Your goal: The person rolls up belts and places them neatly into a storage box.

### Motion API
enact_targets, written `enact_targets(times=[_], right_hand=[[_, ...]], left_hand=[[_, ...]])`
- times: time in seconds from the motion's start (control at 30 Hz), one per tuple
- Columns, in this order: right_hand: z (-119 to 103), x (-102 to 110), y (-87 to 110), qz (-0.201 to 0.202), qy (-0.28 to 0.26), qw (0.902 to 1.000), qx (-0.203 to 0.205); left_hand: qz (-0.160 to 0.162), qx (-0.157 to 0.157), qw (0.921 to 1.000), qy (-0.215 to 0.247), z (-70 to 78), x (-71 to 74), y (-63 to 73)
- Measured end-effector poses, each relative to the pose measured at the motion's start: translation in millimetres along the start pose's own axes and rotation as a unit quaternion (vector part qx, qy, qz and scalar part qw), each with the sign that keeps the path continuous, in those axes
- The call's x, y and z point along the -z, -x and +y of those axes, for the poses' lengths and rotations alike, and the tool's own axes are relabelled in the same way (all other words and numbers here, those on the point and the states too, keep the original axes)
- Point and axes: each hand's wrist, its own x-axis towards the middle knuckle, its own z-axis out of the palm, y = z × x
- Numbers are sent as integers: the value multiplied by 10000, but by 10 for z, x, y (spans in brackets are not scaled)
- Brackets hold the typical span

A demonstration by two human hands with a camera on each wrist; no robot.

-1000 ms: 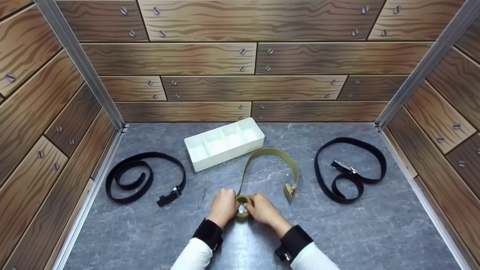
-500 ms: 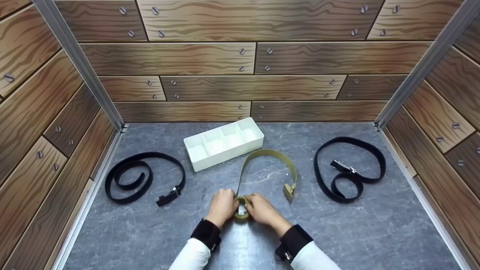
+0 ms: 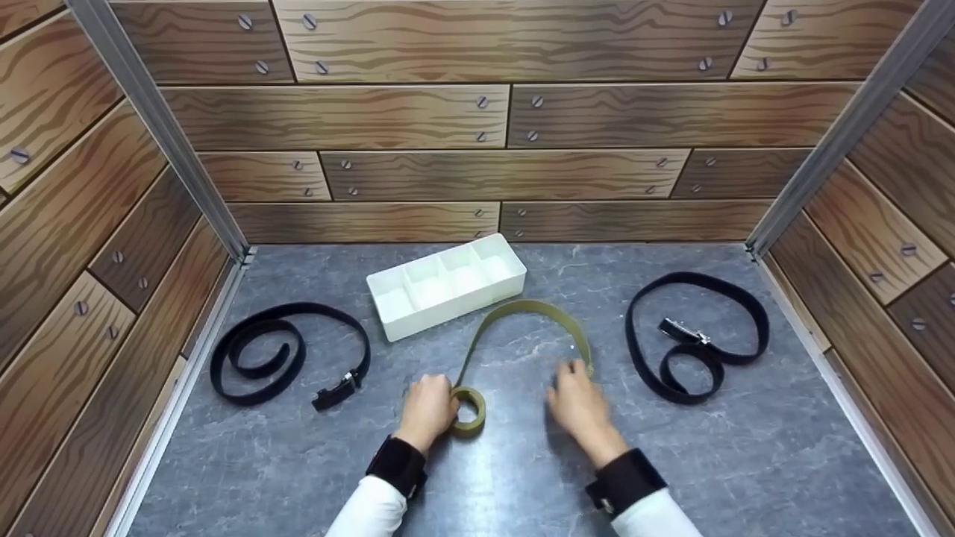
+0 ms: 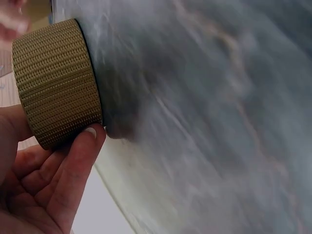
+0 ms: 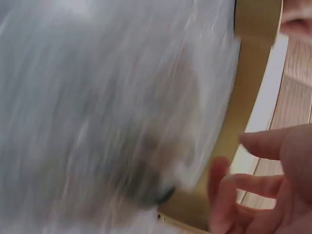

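Note:
An olive webbing belt [image 3: 528, 306] lies on the grey surface, one end wound into a roll [image 3: 468, 429] and the rest arching to the right. My left hand [image 3: 427, 412] grips the roll's left side. In the left wrist view, fingers and thumb hold the ribbed roll [image 4: 57, 83] near its edge. My right hand [image 3: 580, 406] hovers by the belt's buckle end, which it mostly hides in the head view. The right wrist view shows its thumb [image 5: 265, 142] apart from bent fingers, with nothing between them; the strap [image 5: 243, 92] runs past behind.
A white tray [image 3: 455, 304] with several compartments stands behind the olive belt. One black belt [image 3: 302, 307] lies loosely coiled at left, another black belt [image 3: 697, 279] at right. Wood-patterned walls [image 3: 418, 115] enclose the grey surface [image 3: 313, 462] at the back and sides.
My right hand has left the roll and moved right and forward to the buckle end. The left hand has shifted slightly left with the roll.

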Motion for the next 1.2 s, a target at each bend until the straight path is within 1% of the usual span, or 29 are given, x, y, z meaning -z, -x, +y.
enact_targets(times=[0.03, 0.1, 0.17, 0.23, 0.3, 0.4, 0.5, 0.57, 0.63, 0.67, 0.7, 0.77, 0.8, 0.83, 0.9, 0.97, 1.03, 1.07, 1.2], right_hand=[[42, 46, 9, -112, 100, 9998, -160], [128, 131, 19, -310, 210, 9988, -330], [219, 209, 28, -435, 168, 9980, -438], [320, 276, 37, -470, 124, 9974, -529], [424, 331, 42, -420, 143, 9972, -600], [539, 389, 46, -267, 209, 9964, -772], [560, 400, 56, 2, 288, 9962, -827], [509, 374, 67, 146, 320, 9961, -811], [416, 314, 80, 218, 292, 9973, -645], [353, 273, 87, 175, 192, 9982, -545], [283, 223, 93, 72, -20, 9990, -445], [130, 104, 112, -267, -583, 9979, -124], [46, 46, 125, -492, -913, 9946, 44], [-42, -13, 141, -770, -1276, 9887, 160], [-219, -113, 174, -1345, -1960, 9708, 314], [-376, -188, 200, -1769, -2354, 9547, 422], [-503, -251, 210, -2020, -2588, 9437, 399], [-548, -277, 208, -2050, -2650, 9413, 412], [-625, -384, 169, -1763, -2713, 9448, 521]], left_hand=[[-17, 63, 10000, 2, -14, 9, 4], [-22, 164, 9999, 4, -40, 27, 10], [-13, 220, 9998, 24, -65, 42, 17], [50, 232, 9997, 39, -90, 52, 24], [147, 220, 9996, 74, -115, 57, 33], [223, 348, 9991, 108, -135, 66, 44], [229, 530, 9983, 116, -117, 65, 48], [170, 650, 9977, 111, -82, 53, 42], [149, 688, 9975, 82, -37, 29, 33], [157, 690, 9975, 47, -11, 18, 28], [190, 679, 9975, -11, 14, 4, 22], [287, 665, 9973, -115, 63, -26, 18], [344, 658, 9972, -135, 87, -41, 18], [397, 682, 9968, -134, 113, -52, 20], [462, 761, 9960, -123, 159, -70, 26], [492, 866, 9950, -35, 199, -85, 30], [548, 899, 9944, 48, 227, -96, 36], [555, 890, 9945, 82, 234, -100, 39], [538, 814, 9948, 279, 229, -108, 52]])
